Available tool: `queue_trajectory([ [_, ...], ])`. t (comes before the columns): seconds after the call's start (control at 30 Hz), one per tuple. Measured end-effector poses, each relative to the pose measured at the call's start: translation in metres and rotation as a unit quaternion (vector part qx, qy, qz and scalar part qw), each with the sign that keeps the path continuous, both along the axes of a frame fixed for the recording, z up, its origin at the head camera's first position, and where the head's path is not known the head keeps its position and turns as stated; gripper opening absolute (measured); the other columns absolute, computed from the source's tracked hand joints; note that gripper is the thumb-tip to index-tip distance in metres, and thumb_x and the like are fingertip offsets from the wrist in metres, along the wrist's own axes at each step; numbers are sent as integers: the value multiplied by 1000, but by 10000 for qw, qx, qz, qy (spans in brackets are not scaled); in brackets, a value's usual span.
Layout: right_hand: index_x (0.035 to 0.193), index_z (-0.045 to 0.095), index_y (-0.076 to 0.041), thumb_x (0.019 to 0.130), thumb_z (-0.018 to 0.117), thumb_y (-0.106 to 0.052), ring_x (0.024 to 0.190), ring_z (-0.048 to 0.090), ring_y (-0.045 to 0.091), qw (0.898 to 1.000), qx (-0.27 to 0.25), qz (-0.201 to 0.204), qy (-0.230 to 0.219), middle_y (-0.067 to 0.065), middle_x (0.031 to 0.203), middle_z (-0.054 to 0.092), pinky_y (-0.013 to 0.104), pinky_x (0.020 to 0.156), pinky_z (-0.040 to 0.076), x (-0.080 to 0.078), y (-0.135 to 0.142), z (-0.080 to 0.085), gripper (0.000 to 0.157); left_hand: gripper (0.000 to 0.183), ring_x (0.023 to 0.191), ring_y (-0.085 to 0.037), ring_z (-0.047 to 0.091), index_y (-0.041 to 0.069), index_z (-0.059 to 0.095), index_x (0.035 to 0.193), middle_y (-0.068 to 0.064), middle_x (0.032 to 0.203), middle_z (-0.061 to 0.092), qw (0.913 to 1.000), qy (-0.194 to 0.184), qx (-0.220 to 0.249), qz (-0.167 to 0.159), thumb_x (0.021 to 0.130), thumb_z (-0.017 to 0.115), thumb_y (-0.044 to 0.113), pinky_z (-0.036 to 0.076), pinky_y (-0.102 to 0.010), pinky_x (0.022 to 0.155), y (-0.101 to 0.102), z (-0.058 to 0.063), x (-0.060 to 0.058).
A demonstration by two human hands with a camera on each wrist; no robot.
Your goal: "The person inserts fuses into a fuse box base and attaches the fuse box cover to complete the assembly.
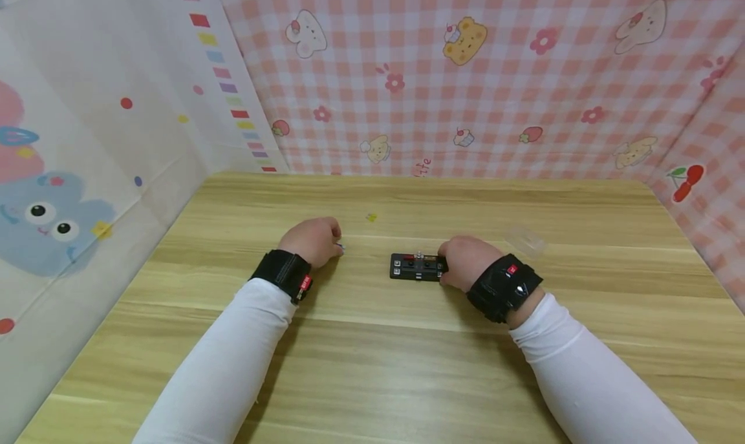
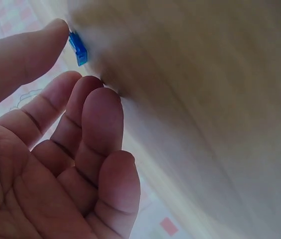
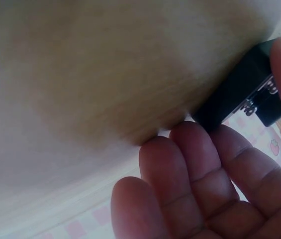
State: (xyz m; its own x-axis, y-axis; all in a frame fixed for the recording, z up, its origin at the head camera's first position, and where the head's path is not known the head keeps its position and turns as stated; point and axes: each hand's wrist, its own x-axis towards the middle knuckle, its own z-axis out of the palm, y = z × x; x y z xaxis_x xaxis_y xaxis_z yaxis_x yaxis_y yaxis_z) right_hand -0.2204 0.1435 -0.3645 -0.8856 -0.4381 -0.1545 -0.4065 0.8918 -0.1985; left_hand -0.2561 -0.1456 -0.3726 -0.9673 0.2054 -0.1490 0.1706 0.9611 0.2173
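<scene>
My left hand (image 1: 311,242) is low over the wooden table, the thumb and bent fingers apart. A small translucent blue blade fuse (image 2: 79,49) lies at the thumb tip, with the index fingertip just below it in the left wrist view. In the head view it is a blue speck by the thumb. My right hand (image 1: 465,262) grips the right end of a black fuse block (image 1: 414,267) between thumb and fingers. Metal screw terminals (image 3: 249,107) show at its end, and a clear piece (image 1: 419,256) stands at its middle. The fingers hide its right edge.
Small yellow pieces (image 1: 371,217) lie behind, between the hands. A clear plastic cover (image 1: 526,241) lies behind the right wrist. The wooden table (image 1: 372,360) reaches back to a pink checked cloth (image 1: 419,108), with a white printed cloth (image 1: 157,140) along the left.
</scene>
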Motion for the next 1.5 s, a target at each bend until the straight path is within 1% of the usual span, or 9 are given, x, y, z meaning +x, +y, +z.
queue_trajectory([
  [0.07,100,68,-4,74,79,-20,71,52,18,10000,-1,10,-8,5,85,63,37,71,47,0,0,0,33,28,80,-18,54,13,62,104,-2,94,64,10000,10,10,-24,85,69,32,46,-37,76,1,0,0],
  [0.17,101,68,-4,74,79,-20,71,52,17,10000,-7,11,-39,5,86,64,37,71,47,0,0,0,33,24,80,-17,54,14,63,102,-1,94,64,10000,28,-12,-61,86,69,30,46,-37,76,2,1,1],
  [0.33,100,68,-4,74,79,-20,71,52,17,10000,11,29,-46,4,84,63,36,70,47,0,0,-1,32,14,75,-17,54,15,64,92,0,85,63,9999,31,-40,-107,86,68,27,45,-36,70,4,1,1],
  [0.5,97,68,-4,74,79,-19,69,52,17,10000,25,61,21,3,81,62,35,69,46,0,0,0,30,10,71,-17,53,16,62,86,1,79,61,9999,22,-64,-123,87,67,25,44,-34,66,4,0,0],
  [0.73,97,68,-4,74,78,-18,70,51,17,9999,2,95,66,3,82,62,36,70,47,0,1,0,29,10,72,-18,53,14,62,85,0,81,61,9999,-32,-25,-104,87,67,23,44,-34,67,3,0,-2],
  [0.9,95,68,-4,74,78,-17,69,51,17,9999,-11,109,39,3,82,62,36,69,47,1,1,0,27,10,73,-19,53,12,62,85,-2,82,61,9998,-183,52,-23,87,66,20,44,-34,68,4,1,-2],
  [1.03,94,68,-4,74,78,-17,69,51,17,9999,-6,111,30,3,81,62,36,69,47,0,1,0,26,9,73,-19,53,11,61,86,-3,84,60,9992,-355,206,39,86,66,19,44,-34,68,3,0,-6],
  [1.17,94,68,-5,74,78,-17,69,51,17,10000,-31,92,14,2,80,61,35,69,46,0,1,0,26,9,71,-19,53,11,60,85,-4,82,59,9982,-448,395,88,85,66,17,43,-33,64,0,-4,-9],
  [1.5,95,68,-5,74,77,-16,68,51,17,10000,-71,55,-5,2,80,61,35,67,46,0,1,-2,26,8,70,-19,53,10,61,88,-6,82,59,9954,-624,660,297,83,66,15,43,-32,63,2,0,-7],
])
